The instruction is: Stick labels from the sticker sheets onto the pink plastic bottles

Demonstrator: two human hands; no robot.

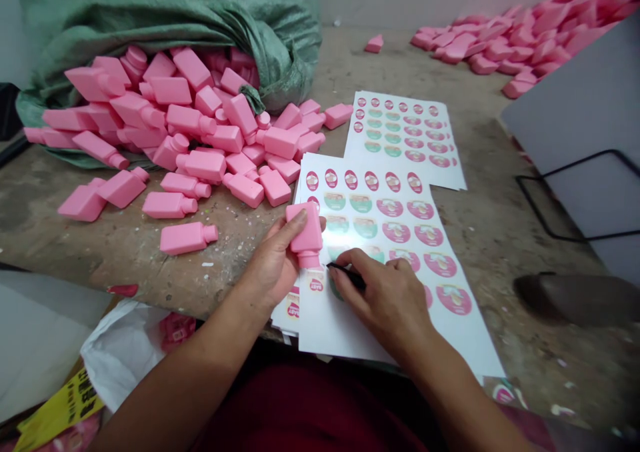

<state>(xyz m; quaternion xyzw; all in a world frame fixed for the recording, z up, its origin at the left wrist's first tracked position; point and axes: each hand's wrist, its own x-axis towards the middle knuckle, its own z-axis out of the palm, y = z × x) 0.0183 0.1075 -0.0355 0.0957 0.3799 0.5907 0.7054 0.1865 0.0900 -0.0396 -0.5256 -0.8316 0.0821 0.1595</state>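
My left hand (273, 265) grips a pink plastic bottle (306, 231), neck pointing toward me, just above the near sticker sheet (400, 239). My right hand (387, 299) rests on that sheet and pinches a thin black tool (345, 273) whose tip touches the sheet beside the bottle's neck. The sheet carries rows of round pink and green labels. A small pink label (315, 283) lies just below the bottle's neck.
A heap of pink bottles (190, 125) spills from a green woven sack (165, 19) at the left. A second sticker sheet (405, 135) lies farther back. More pink bottles (525, 39) are piled at the far right. A grey board (590, 139) and a black wire frame (560, 192) stand at the right.
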